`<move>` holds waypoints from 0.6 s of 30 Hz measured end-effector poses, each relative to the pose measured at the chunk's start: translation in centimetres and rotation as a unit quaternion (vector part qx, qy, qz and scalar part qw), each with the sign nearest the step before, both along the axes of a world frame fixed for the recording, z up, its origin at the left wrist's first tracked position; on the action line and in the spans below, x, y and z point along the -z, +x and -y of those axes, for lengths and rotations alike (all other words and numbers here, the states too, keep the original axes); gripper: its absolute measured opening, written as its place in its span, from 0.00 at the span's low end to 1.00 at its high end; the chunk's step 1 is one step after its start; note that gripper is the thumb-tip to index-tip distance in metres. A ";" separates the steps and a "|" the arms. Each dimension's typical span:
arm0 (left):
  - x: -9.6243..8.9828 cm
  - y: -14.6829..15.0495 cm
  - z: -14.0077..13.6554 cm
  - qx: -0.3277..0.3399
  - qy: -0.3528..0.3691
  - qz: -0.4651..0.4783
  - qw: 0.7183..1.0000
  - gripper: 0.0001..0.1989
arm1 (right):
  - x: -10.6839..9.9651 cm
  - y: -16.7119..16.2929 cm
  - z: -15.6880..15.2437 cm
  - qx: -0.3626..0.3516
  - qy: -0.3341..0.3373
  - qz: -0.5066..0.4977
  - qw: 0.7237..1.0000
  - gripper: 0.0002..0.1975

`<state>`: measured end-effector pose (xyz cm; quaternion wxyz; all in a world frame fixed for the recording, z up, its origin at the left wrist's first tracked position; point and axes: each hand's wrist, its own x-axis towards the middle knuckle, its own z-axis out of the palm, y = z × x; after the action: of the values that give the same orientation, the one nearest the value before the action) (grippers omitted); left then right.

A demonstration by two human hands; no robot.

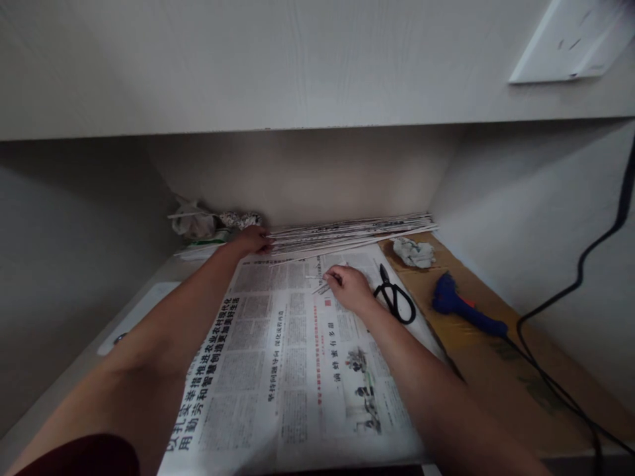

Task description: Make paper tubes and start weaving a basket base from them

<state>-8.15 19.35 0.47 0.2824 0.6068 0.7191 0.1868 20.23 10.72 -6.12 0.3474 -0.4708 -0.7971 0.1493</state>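
Note:
My left hand [254, 239] reaches to the back of the surface, its fingers closed around the left end of a bundle of long, thin rolled paper sticks [342, 236]. Over the newspaper sheet [258, 357], my right hand [351, 288] is closed in a pinch on a few short paper stick pieces [320, 287]. Just right of that hand lie black-handled scissors [394, 297], points away from me. How many sticks the left fingers hold is hidden.
A blue glue gun [464, 307] lies on brown cardboard [476, 357] at the right, its black cable running up the wall. Crumpled paper [414, 252] sits behind it. A plastic bag [193, 223] is at back left, a white object [141, 307] beside my left forearm. A panel overhangs the niche.

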 end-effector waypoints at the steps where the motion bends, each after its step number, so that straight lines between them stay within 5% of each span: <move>1: -0.1 0.0 0.1 -0.004 0.004 -0.005 1.000 0.07 | 0.0 0.0 0.0 -0.001 0.000 -0.001 1.000 0.08; 18: -0.3 -0.2 0.0 0.062 0.022 -0.115 0.991 0.12 | 0.0 0.0 0.0 -0.001 -0.008 0.011 1.000 0.09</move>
<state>-8.37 19.39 0.72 0.1960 0.6737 0.7034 0.1136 20.24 10.75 -6.10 0.3353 -0.4744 -0.7999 0.1506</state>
